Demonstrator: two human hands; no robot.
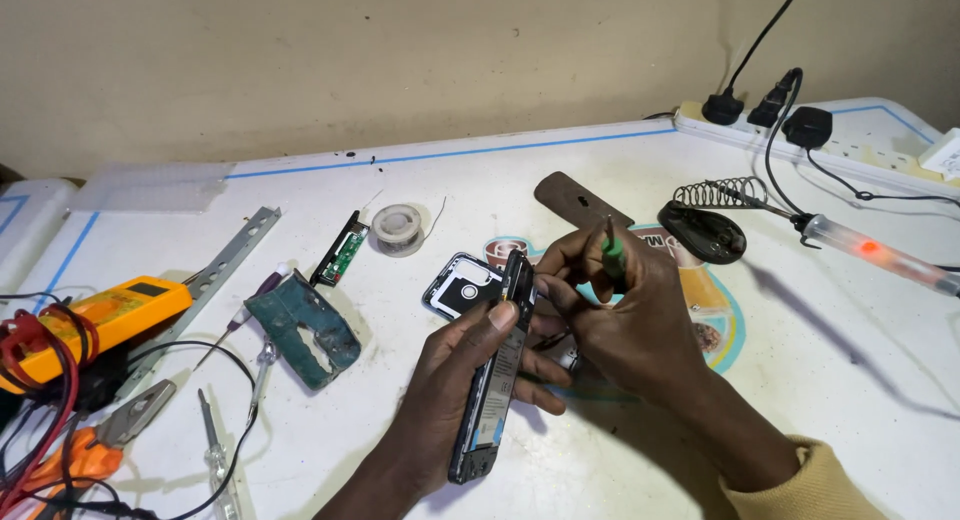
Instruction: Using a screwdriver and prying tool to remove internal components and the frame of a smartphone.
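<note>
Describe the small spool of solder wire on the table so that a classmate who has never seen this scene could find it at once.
Start at the white table with the blue line near its far edge. Just beyond the left hand and its opened phone lies the solder spool, beside a narrow green circuit board. It is the only round, silvery coil with a hollow centre there.

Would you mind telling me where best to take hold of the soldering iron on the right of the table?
Probably by the soldering iron's clear handle, from the right near the cord. Its tip rests toward the coiled stand, and the glowing light suggests it is powered, so avoid that end.
</note>
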